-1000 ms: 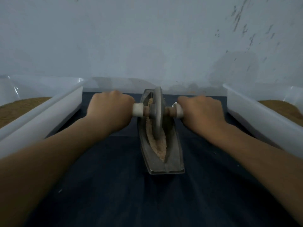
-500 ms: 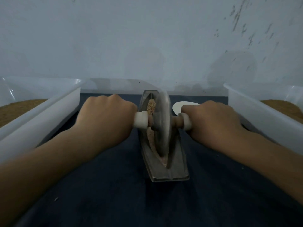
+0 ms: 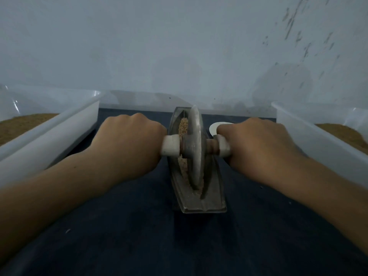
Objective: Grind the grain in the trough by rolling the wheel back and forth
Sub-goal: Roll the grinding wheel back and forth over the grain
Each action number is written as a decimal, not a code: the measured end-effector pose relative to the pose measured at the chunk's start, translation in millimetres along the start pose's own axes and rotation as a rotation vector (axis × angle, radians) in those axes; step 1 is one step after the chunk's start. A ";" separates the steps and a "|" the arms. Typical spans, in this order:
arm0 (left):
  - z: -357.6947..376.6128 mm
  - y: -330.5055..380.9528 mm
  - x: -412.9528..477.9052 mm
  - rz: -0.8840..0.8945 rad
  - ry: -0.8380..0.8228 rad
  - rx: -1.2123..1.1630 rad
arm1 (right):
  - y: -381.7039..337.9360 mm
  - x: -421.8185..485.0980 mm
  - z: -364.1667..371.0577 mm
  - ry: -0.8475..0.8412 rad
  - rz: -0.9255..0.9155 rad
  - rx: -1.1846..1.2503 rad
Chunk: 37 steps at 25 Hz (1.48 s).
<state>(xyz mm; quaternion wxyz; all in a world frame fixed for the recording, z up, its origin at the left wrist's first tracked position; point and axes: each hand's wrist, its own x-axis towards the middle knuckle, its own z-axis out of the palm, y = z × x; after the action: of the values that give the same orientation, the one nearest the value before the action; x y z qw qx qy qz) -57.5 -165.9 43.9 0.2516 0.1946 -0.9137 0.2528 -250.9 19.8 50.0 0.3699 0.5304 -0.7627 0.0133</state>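
Fingers (image 3: 154, 134) of the left hand (image 3: 127, 144) and the right hand (image 3: 256, 144) were curled tight round the two white handles (image 3: 170, 145) of one wheel (image 3: 196, 148), which stood upright in the single trough (image 3: 211, 200) on the dark bench (image 3: 159, 236). Some grain (image 3: 183, 126) lay in the trough beyond the wheel. Two white tubs (image 3: 49, 132) flanked it, one on each side.

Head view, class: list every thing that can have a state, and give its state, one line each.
Wheel: upright, seated in the trough.
Trough: holds grain, coarse at the far end, finer nearer.
Left hand: grips left handle.
Right hand: grips right handle.
Left tub: uncovered, holds brown meal.
Right tub: uncovered, holds brown meal.
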 end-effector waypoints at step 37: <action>38.7 3.6 66.4 -0.247 -0.239 -0.072 | -9.0 82.2 44.8 -0.142 0.110 0.009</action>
<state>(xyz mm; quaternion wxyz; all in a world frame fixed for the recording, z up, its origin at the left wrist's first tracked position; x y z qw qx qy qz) -126.3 -199.9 50.8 0.1770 0.3252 -0.9147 0.1621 -281.6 -68.3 61.6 0.3111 0.4889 -0.8150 -0.0006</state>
